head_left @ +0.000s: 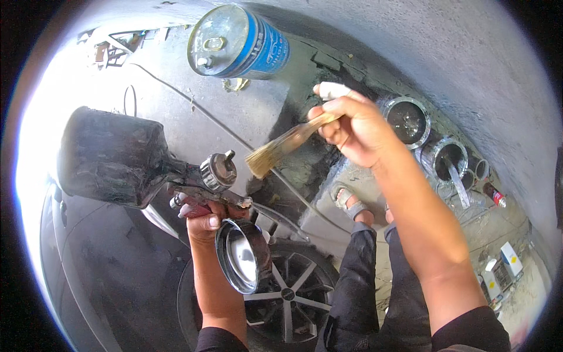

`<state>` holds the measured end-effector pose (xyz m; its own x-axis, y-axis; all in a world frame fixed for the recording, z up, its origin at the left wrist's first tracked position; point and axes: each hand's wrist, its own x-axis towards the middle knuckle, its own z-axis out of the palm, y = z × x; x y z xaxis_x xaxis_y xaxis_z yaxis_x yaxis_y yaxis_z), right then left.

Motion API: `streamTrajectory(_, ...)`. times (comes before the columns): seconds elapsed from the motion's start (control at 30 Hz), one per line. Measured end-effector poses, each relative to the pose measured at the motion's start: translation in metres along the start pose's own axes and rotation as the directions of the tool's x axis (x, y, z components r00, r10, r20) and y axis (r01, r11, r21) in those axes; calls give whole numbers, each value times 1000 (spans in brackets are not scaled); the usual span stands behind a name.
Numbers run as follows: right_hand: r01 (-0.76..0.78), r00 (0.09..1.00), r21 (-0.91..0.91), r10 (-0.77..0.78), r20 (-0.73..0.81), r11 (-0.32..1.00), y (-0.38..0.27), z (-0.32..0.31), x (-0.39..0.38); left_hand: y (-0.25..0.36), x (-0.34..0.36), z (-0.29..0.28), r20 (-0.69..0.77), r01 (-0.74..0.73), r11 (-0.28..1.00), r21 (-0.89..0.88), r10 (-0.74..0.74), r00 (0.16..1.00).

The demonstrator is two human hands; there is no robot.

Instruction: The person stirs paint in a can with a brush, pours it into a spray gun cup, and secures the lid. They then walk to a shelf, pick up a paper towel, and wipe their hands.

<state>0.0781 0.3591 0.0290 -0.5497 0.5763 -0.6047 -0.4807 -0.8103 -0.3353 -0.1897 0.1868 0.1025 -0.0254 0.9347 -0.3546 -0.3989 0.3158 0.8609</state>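
Note:
My left hand (203, 227) is closed round the red-and-black handle area of a spray gun (218, 173). The gun's big black-stained cup (111, 158) juts out to the left, and its metal nozzle faces right. Just below that hand is a small round black-rimmed can (264, 258), tilted, with a pale inside; whether the same fingers hold it I cannot tell. My right hand (355, 123), with a white wrapping on one finger, pinches the handle of a paintbrush (281, 149). The bristles point down-left, close to the nozzle but apart from it.
A blue metal drum (267, 50) stands at the far side. Along the wall at right are open metal cans (407, 123), one holding a flat stick (458, 185), and a bottle (494, 194). A hose (217, 120) crosses the floor. A dark car (117, 258) with a wheel (287, 293) is near left.

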Motion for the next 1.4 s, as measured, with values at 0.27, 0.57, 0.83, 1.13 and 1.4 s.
streamTrajectory(0.27, -143, 939, -84, 163, 304, 986, -1, 23, 18, 4, -5, 15, -128, 14, 998, -56, -21, 992)
streamTrajectory(0.57, -61, 963, -158, 99, 251, 986, -9, 36, 15, 3, -15, -1, -98, 34, 998, -44, -38, 994)
streamTrajectory(0.83, 32, 997, -329, -6, 81, 944, -9, 36, -2, -4, -17, -6, -65, -13, 995, -103, 6, 998)
streamTrajectory(1.13, 336, 915, -245, -377, -144, 909, 8, 43, -36, -12, -17, -7, -105, -68, 991, -111, 56, 993)
streamTrajectory(1.4, 529, 809, -234, -568, -152, 816, 29, 48, -46, -18, -11, -5, -188, 3, 998, -57, -14, 982)
